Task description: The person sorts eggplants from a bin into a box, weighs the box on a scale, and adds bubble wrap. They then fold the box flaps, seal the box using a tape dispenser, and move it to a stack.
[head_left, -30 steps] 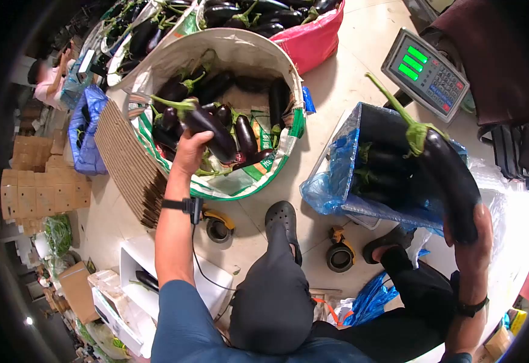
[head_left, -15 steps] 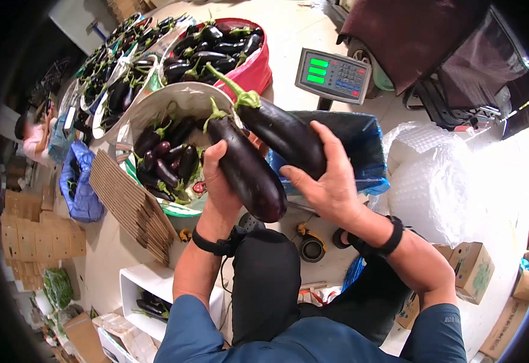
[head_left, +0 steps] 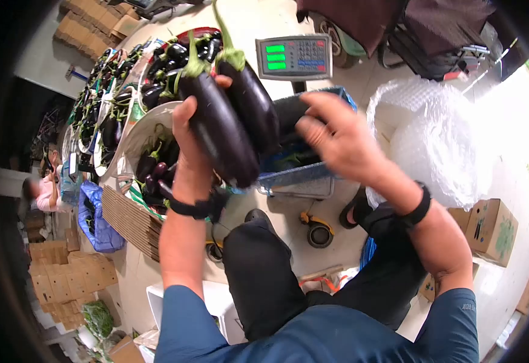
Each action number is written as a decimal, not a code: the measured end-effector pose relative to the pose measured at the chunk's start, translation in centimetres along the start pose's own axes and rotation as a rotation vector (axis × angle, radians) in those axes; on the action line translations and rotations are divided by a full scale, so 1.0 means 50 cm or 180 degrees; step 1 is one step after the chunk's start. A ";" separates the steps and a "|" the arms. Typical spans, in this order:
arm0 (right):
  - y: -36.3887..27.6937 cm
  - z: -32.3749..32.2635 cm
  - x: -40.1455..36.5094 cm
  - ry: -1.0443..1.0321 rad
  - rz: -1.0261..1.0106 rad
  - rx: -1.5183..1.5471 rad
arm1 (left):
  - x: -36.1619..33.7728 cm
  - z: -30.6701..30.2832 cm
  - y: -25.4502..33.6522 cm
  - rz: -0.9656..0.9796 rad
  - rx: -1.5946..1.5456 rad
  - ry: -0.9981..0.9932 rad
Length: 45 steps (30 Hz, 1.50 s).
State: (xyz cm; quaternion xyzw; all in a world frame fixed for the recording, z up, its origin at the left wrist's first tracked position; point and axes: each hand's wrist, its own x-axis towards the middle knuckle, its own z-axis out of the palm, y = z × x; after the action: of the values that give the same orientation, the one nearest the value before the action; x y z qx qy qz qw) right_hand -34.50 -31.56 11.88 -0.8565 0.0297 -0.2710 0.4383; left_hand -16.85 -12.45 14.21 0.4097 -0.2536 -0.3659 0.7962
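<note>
Two dark purple eggplants with green stems are together in my left hand (head_left: 190,136). The nearer eggplant (head_left: 222,133) lies across the palm, and the other eggplant (head_left: 252,106) is just behind it, a fingertip showing between them. My right hand (head_left: 343,136), slightly blurred, is to their right with fingers apart and nothing in it. Below and behind it stands a blue-lined crate (head_left: 295,177) with dark eggplants inside. An open sack (head_left: 122,145) of smaller eggplants is partly hidden behind my left forearm.
A scale display (head_left: 295,57) with green readouts stands behind the crate. Bubble wrap (head_left: 440,145) is at right. More eggplant sacks, stacked flat cardboard (head_left: 130,221) and a blue bag (head_left: 98,221) are at left. A person (head_left: 46,190) is at far left. A caster wheel (head_left: 319,235) is near my feet.
My right hand has let go of its eggplant and moved right. Both eggplants are now in my left hand, raised and shifted left. The view has shifted, showing more of the crate.
</note>
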 end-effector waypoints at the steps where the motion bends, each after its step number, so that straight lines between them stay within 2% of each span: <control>1: 0.014 -0.032 0.000 0.0100 0.0409 0.0007 | 0.026 -0.012 0.010 -0.0305 0.0407 -0.0126; 3: 0.060 -0.087 -0.002 0.0474 0.0784 0.0127 | 0.085 -0.002 -0.006 -0.0370 0.2029 -0.0467; 4: 0.088 -0.110 -0.006 0.0544 0.0865 0.0166 | 0.108 0.019 -0.038 0.0097 0.2743 -0.0712; 5: 0.108 -0.129 -0.010 0.0613 0.0945 0.0206 | 0.137 0.021 -0.068 0.0711 0.3863 -0.1420; 7: 0.122 -0.156 -0.016 0.0634 0.1075 0.0266 | 0.149 0.013 -0.154 0.0850 0.4530 -0.1831; 9: 0.123 -0.167 -0.023 0.0655 0.1186 0.0335 | 0.154 -0.011 -0.223 0.0731 0.4603 -0.2203; 13: 0.107 -0.180 -0.043 0.0390 0.1329 0.0478 | 0.124 -0.046 -0.314 0.0425 0.5487 -0.2342; 15: 0.104 -0.185 -0.050 0.0299 0.1272 0.0556 | 0.113 -0.044 -0.345 -0.0188 0.6090 -0.2236; 17: 0.103 -0.186 -0.049 0.0292 0.1204 0.0540 | 0.116 -0.034 -0.366 -0.0899 0.6587 -0.2642; 19: 0.100 -0.189 -0.047 0.0273 0.1432 0.0634 | 0.113 -0.016 -0.382 -0.0804 0.7005 -0.2878; 21: 0.098 -0.188 -0.048 0.0288 0.1393 0.0694 | 0.111 -0.005 -0.386 -0.0527 0.7310 -0.2930; 22: 0.099 -0.189 -0.053 0.0296 0.1386 0.0746 | 0.112 0.006 -0.377 -0.0518 0.7300 -0.2966; 24: 0.103 -0.201 -0.061 0.0117 0.1352 0.0634 | 0.107 0.019 -0.343 -0.0900 0.6896 -0.2800; 25: 0.105 -0.206 -0.064 -0.0081 0.1289 0.0535 | 0.101 0.015 -0.327 -0.0818 0.6836 -0.2590; 27: 0.109 -0.213 -0.067 -0.0063 0.1406 0.0639 | 0.081 -0.009 -0.302 -0.0131 0.6544 -0.2023; 29: 0.116 -0.217 -0.068 -0.0131 0.1407 0.0505 | 0.075 -0.004 -0.272 -0.0141 0.6529 -0.1752; 31: 0.120 -0.212 -0.065 -0.0210 0.1504 0.0543 | 0.091 0.002 -0.274 -0.0294 0.6578 -0.1883; 33: 0.127 -0.199 -0.059 -0.0309 0.1561 0.0583 | 0.144 0.029 -0.309 -0.1847 0.6854 -0.2955; 35: 0.141 -0.183 -0.059 -0.0188 0.1354 0.0496 | 0.187 0.002 -0.388 -0.2608 0.6599 -0.3902; 36: 0.140 -0.179 -0.059 -0.0189 0.1356 0.0451 | 0.174 -0.025 -0.437 -0.2603 0.6602 -0.3877; 38: 0.139 -0.185 -0.063 -0.0214 0.1345 0.0389 | 0.147 -0.071 -0.517 -0.1555 0.7543 -0.4191; 39: 0.141 -0.187 -0.066 -0.0218 0.1357 0.0335 | 0.126 -0.058 -0.516 -0.1747 0.7772 -0.4359; 41: 0.134 -0.199 -0.069 -0.0232 0.1413 0.0358 | 0.047 -0.139 -0.527 -0.1324 0.6963 -0.2670; 43: 0.136 -0.203 -0.074 -0.0243 0.1471 0.0352 | 0.118 -0.091 -0.448 -0.2778 0.6248 -0.3315; 44: 0.138 -0.203 -0.075 -0.0287 0.1503 0.0358 | 0.126 -0.061 -0.430 -0.2541 0.6574 -0.3675; 45: 0.137 -0.202 -0.072 -0.0352 0.1517 0.0363 | 0.120 -0.068 -0.453 -0.2561 0.6544 -0.3632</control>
State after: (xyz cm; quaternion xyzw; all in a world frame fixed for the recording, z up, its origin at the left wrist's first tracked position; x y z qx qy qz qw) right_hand -41.23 -42.16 9.77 -0.8128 0.1914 -0.1139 0.5384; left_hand -19.34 -24.58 -5.99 0.6743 -0.5888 -0.3414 -0.2865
